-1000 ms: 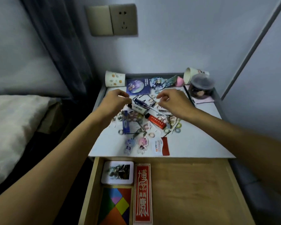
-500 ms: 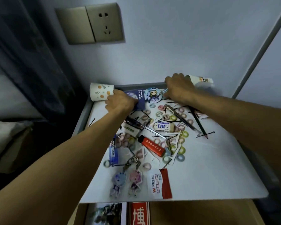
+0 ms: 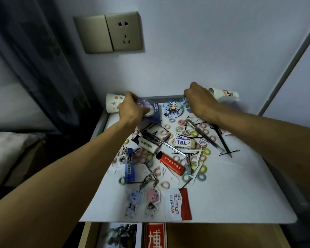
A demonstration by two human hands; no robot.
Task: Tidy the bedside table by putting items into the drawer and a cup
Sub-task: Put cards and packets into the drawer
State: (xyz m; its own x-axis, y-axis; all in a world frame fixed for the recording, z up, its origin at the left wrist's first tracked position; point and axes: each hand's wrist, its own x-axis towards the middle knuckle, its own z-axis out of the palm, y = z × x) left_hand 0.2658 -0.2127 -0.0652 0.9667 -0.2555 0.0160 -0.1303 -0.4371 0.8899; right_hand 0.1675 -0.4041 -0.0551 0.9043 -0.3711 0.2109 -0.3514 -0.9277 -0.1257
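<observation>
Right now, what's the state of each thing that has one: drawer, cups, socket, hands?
Drawer, open, items inside.
Dotted cup, looks upright at the back left corner.
Printed cup, on its side at the back right.
Socket, nothing plugged in.
Left hand, grips the purple card.
Right hand, fingers curled near the printed cup; any hold is hidden.

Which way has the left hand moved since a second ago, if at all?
Yes. The left hand went back toward the wall, now gripping the blue card beside the paper cup.
</observation>
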